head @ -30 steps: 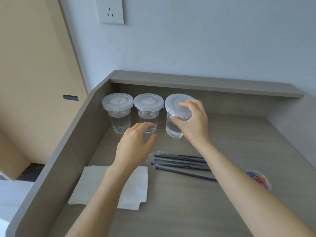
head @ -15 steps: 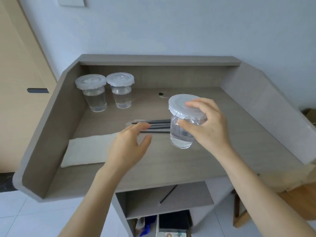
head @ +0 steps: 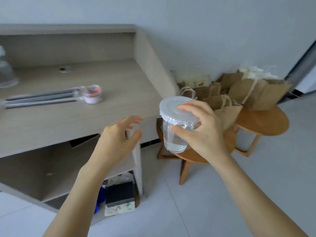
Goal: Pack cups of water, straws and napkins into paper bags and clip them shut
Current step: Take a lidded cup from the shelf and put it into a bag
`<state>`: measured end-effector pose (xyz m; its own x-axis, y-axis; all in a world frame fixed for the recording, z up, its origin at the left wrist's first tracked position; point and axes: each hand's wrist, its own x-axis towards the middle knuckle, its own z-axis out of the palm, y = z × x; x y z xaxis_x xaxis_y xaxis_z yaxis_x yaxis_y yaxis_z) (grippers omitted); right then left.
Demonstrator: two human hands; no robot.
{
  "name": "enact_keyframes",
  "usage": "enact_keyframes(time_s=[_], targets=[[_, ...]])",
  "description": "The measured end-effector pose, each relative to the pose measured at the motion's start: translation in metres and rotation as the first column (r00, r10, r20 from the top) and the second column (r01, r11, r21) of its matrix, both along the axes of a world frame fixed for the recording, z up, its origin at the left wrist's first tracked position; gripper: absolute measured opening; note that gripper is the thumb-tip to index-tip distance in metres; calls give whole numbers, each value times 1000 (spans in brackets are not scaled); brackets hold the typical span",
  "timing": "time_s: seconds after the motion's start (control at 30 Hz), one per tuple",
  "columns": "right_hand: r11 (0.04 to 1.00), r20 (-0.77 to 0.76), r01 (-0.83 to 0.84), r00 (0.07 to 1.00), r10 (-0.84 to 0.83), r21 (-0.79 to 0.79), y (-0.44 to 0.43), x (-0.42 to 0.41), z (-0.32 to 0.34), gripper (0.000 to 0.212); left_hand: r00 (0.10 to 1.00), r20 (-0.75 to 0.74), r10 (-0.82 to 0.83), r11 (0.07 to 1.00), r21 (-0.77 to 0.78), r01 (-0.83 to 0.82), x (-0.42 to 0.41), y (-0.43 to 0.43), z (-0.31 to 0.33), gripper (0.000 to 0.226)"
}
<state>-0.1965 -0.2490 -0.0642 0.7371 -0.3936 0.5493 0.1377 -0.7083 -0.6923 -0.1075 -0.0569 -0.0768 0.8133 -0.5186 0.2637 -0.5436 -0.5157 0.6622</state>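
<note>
My right hand (head: 203,129) grips a clear lidded cup of water (head: 174,134) by its rim and side, holding it in the air past the desk's right end. My left hand (head: 118,141) hovers to the cup's left with relaxed, spread fingers and holds nothing. Several brown paper bags (head: 242,93) with twine handles stand on round wooden side tables (head: 263,124) behind the cup. On the desk (head: 71,120) lie dark wrapped straws (head: 41,98) and a small jar of coloured clips (head: 92,94). Another cup (head: 6,72) shows at the far left edge. No napkins are visible.
The desk has a raised grey back and a right side wall (head: 153,65). Under it is an open shelf with boxes (head: 119,197). White paper sits behind the bags (head: 253,72). Pale floor tiles spread out at the right and front.
The view has swung right. My right hand has carried the cup rightwards off the desk towards the bags, and my left hand has followed alongside.
</note>
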Motion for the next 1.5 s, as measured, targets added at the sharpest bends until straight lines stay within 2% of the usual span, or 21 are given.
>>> enact_keyframes(time_s=[0.13,0.4,0.43,0.5,0.53,0.63,0.83,1.1,1.3,1.5], targets=[[993,-28,102,995,-101,65,-83,-55,-25,41,990,-49,-134,988,71,137,-34,-104,-14,31],[931,-52,326,945,-322,162,-269,-105,-71,43,944,-66,-323,943,68,327,-48,-331,-39,30],[925,-60,345,939,-340,160,-296,-107,-77,43,933,-71,-353,931,75,358,-46,-362,-45,37],[917,-82,375,927,-367,137,-352,-110,-88,45,914,-59,-400,914,52,403,-42,-422,-51,65],[908,-99,399,916,-388,128,-377,-112,-92,46,906,-56,-421,905,46,423,-41,-451,-52,68],[868,-96,486,873,-478,101,-454,-116,-93,46,864,-134,-485,864,80,498,-39,-545,-49,36],[809,-75,574,819,-569,130,-600,-136,-94,44,803,-142,-579,803,75,591,-45,-715,-45,33],[868,-62,484,875,-481,109,-803,-136,-110,44,849,-64,-525,849,27,527,-57,-911,-56,31],[936,-104,339,938,-329,91,-919,-106,-108,46,906,-127,-403,910,48,412,-40,-996,-65,28],[964,-108,246,966,-235,101,-1006,-49,-121,46,966,-111,-235,966,80,244,16,-1065,-91,29]])
